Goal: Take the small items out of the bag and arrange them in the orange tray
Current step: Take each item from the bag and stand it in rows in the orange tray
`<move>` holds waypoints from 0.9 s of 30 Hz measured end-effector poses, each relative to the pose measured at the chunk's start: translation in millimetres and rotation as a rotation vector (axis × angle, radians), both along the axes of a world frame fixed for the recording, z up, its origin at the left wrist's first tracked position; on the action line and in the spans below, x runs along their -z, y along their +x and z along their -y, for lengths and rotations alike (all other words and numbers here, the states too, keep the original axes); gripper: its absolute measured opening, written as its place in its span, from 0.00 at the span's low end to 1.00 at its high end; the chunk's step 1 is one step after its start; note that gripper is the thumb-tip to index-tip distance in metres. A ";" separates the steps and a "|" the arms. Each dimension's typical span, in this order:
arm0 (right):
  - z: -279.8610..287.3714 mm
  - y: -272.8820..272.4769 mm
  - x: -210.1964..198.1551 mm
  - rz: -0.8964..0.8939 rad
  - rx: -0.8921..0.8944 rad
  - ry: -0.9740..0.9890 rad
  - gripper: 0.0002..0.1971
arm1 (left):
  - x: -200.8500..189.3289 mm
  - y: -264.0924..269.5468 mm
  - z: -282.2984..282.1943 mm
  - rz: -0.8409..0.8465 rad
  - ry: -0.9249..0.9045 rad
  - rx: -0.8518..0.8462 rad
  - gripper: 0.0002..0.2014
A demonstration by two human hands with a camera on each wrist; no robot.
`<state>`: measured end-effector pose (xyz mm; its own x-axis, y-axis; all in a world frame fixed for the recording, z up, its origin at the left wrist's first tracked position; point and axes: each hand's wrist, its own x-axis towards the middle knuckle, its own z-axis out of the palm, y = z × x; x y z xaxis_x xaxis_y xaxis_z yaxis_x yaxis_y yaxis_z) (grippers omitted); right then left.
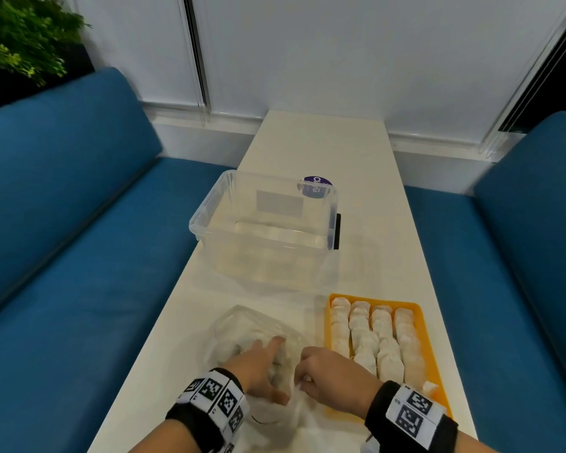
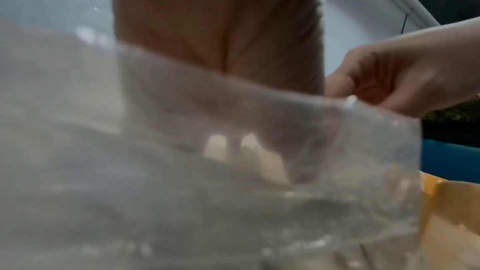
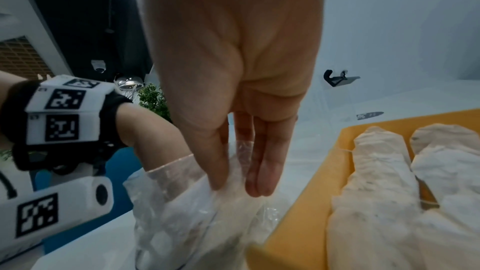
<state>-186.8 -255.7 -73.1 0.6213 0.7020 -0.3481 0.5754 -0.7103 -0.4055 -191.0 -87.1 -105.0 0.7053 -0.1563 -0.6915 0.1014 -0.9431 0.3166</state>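
four rows of pale sachets (image 1: 378, 338) fill the orange tray (image 1: 427, 325), which sits at the near right of the white counter (image 1: 321, 148). just left of the tray lies the clear bag (image 1: 242, 325), its mouth toward the person. left hand (image 1: 258, 364) is reached inside the bag, fingers extended; whether its grip closes on anything inside, i cannot tell. right hand (image 1: 330, 374) pinches the bag's rim between thumb and fingers (image 3: 262, 171), holding the mouth up beside the tray. behind them stands a clear tub (image 1: 262, 230). blue benches (image 1: 62, 207) flank the counter.
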 end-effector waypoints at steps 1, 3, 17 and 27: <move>0.5 -0.8 0.2 -0.010 0.005 0.008 0.13 | 1.9 0.0 0.5 -0.006 -0.004 0.027 0.49; 1.9 -1.5 -0.3 -0.026 0.019 0.025 0.13 | 8.1 0.3 -2.1 -0.012 -0.050 0.033 0.42; 2.2 -2.6 -2.5 -0.015 0.028 0.018 0.13 | 11.4 -5.4 3.8 -0.031 0.010 -0.030 0.50; 14.4 -5.0 -4.9 -0.049 0.049 -0.001 0.12 | 20.4 -12.7 -1.3 0.237 -0.167 -0.218 0.21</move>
